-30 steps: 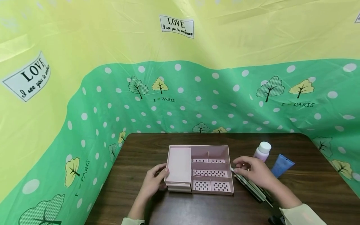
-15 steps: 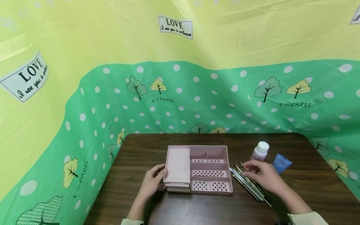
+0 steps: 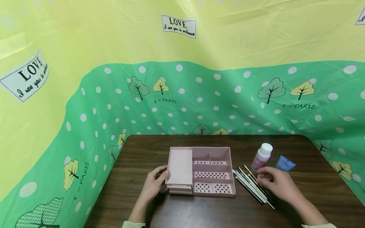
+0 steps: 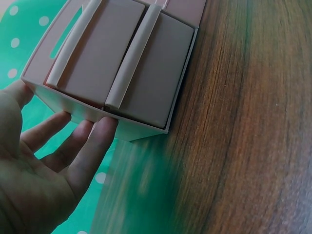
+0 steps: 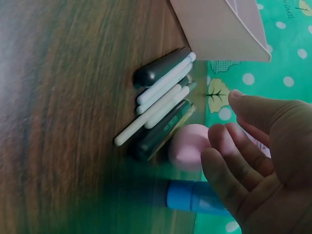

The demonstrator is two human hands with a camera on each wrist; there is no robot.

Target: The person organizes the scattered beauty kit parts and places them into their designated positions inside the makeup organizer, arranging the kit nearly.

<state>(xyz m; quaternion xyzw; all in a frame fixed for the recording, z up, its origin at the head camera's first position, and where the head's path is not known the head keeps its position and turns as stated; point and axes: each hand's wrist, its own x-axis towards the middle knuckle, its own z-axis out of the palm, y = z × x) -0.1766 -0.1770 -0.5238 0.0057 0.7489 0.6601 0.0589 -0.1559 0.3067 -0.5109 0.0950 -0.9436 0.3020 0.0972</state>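
On the table lies a pink compartment organizer [image 3: 211, 174] with small drawers [image 4: 141, 58] at its front left. My left hand [image 3: 153, 183] rests against its left side, with the thumb at the top edge and fingertips touching the side wall [image 4: 131, 130]. My right hand [image 3: 278, 183], fingers loosely bent and holding nothing, hovers right of several slim brushes [image 3: 253, 186] with dark and pale handles. In the right wrist view, a rounded pink object [image 5: 187, 148], like a makeup sponge, sits by its fingertips; whether they touch it I cannot tell. The head view hides it.
A pink bottle with a white cap [image 3: 260, 156] stands behind the right hand. Next to it is a blue tube [image 3: 285, 163], partly covered by that hand. Dark wood tabletop [image 3: 142, 147] surrounds everything, and a patterned cloth [image 3: 182, 95] hangs along its back and left.
My right hand has moved to the right, off the brushes, uncovering more of them and of the bottle. The left hand stays at the organizer's side.
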